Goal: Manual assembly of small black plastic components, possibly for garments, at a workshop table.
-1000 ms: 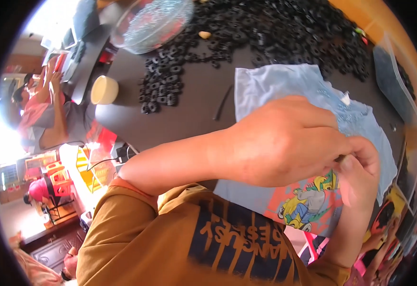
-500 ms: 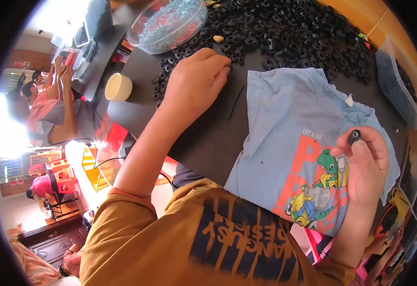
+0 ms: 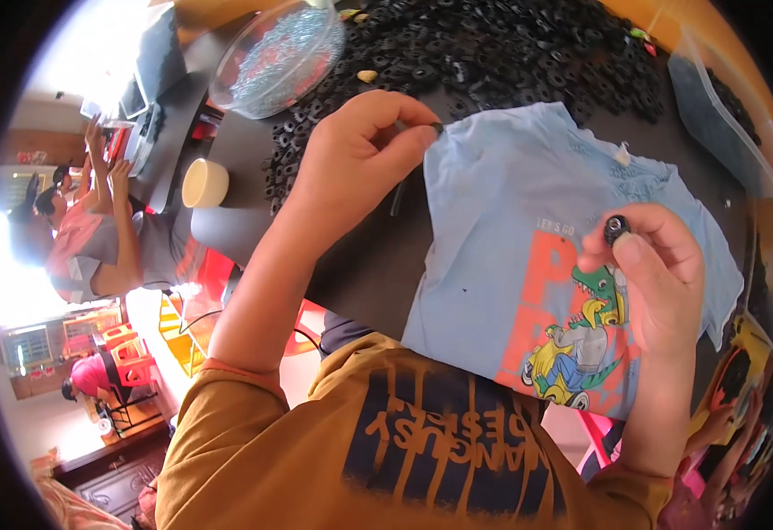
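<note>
Black and rounded, the small piece [image 3: 616, 230] glints.

**Head camera looks down on tabletop [image 3: 369, 278]**

The left fisheye of a head-worn pair faces down, close to the left hand [image 3: 342, 168], upper centre, and right hand [image 3: 660, 283], right of centre. The wearer's brown shirt [image 3: 258, 450] fills the lower edge; the room [image 3: 37, 115] bends round the left rim.

Bare hands [image 3: 351, 163]: two. Black pieces [image 3: 510, 57], one o'clock: uncountable. Blue T-shirt [image 3: 484, 238]: one, three o'clock. Cream cup [image 3: 195, 184]: one, ten o'clock. Round clear tub [image 3: 234, 104]: one, eleven o'clock.
</note>
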Demonstrator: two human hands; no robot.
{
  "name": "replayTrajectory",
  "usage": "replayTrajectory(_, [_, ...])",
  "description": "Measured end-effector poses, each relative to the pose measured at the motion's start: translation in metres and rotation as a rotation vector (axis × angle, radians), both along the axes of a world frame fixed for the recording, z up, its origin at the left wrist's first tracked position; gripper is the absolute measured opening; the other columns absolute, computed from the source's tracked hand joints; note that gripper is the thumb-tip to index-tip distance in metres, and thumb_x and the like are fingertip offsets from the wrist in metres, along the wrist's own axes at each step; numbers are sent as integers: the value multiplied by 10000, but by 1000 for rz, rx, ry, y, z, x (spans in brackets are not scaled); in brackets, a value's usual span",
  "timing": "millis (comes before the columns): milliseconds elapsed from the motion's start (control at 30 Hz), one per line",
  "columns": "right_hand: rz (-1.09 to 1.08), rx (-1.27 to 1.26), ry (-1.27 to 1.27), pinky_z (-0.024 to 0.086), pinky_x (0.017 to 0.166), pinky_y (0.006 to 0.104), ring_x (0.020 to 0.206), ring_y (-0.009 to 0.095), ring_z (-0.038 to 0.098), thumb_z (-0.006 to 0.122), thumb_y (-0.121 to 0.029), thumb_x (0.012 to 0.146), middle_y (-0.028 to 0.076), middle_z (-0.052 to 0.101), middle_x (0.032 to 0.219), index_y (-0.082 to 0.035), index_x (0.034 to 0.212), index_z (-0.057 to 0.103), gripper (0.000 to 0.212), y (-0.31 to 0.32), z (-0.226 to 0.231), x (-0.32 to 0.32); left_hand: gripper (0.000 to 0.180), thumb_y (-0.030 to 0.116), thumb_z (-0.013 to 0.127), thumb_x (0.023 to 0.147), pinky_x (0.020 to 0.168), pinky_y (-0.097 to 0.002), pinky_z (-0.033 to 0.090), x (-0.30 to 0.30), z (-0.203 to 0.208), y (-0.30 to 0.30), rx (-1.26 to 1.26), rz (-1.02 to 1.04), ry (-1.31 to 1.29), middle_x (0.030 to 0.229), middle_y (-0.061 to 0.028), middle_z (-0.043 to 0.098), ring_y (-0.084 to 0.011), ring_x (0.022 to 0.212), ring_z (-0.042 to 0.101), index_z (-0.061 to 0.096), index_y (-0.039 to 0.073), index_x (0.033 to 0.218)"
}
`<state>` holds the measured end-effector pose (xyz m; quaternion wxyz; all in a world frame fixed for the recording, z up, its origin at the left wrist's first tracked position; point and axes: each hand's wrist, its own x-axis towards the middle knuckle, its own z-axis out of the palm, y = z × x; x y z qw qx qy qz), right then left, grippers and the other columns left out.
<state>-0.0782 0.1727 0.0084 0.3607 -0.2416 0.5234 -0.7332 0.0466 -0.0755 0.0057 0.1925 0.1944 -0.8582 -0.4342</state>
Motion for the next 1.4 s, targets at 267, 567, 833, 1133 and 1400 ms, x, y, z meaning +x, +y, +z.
replayTrajectory(267, [27, -38, -78, 526, 746, 276, 795, 153, 645, 622, -56, 851, 113, 663, 887, 48, 1012, 595, 194, 1, -1, -2, 147, 27, 550, 827, 529, -176, 401, -36, 41, 66, 616, -364, 96, 836, -78, 631, -61, 584, 498, 597, -12, 960])
replayTrajectory(567, [13, -70, -81, 540, 710, 313, 758, 187, 638, 616, -106, 849, 126, 640, 860, 44, 997, 570, 216, 2, -3, -4, 195, 38, 530, 831, 565, -186, 378, -46, 28, 83, 871, -407, 191, 727, 6, 557, -44, 592, 452, 604, -22, 1001])
replayTrajectory(833, [34, -55, -100, 562, 716, 343, 788, 203, 649, 613, -62, 837, 132, 641, 872, 54, 997, 572, 202, 0, -7, -3, 178, 71, 543, 847, 553, -188, 363, -39, 23, 80, 919, -429, 84, 717, 3, 543, -50, 587, 440, 582, -22, 993])
replayTrajectory(1133, [66, 40, -18, 536, 731, 299, 786, 179, 639, 622, -46, 835, 128, 641, 878, 66, 992, 577, 198, 5, -6, -5, 149, 53, 565, 832, 569, -195, 381, -42, 24, 77, 909, -419, 2, 755, -8, 566, -56, 607, 468, 577, -14, 964])
replayTrajectory(1400, [14, 61, 259, 476, 745, 234, 832, 130, 607, 600, 44, 825, 105, 631, 904, 74, 998, 579, 177, 4, -8, -1, 146, 14, 611, 825, 618, -175, 403, -40, 22, 74, 838, -439, -57, 819, -12, 591, -43, 676, 504, 604, -4, 969])
